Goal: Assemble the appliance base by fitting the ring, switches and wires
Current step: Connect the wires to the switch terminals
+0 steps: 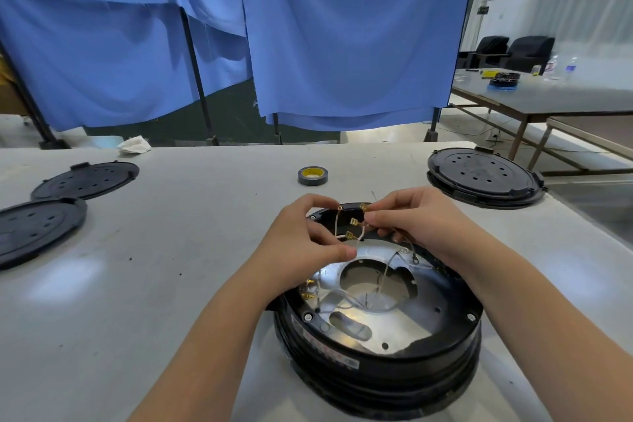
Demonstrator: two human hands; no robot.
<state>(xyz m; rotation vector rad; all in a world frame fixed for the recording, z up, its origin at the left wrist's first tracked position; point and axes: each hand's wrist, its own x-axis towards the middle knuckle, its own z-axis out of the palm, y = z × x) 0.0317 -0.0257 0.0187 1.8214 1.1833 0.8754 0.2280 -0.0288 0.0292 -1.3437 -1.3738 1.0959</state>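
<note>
From the head camera, the appliance base (376, 325) sits on the grey table (171, 250) right in front of you, open side up, its silver plate (394, 322) showing inside the black rim. You hold both hands over its far edge. Your left hand (305, 236) pinches the thin wires (337, 226) between thumb and curled fingers; your right hand (411, 216) pinches another strand near the brass terminals (354, 223), which stand fanned out between your fingertips.

This looks like the wiring step: you are sorting the leads before seating them. Next you probably need to single out one terminal and steer it to its tab (which tab cannot be made out here), keeping the other strands from tangling.

A tape roll (312, 175) lies beyond your hands, and black covers (85, 180) rest well apart at the left.
</note>
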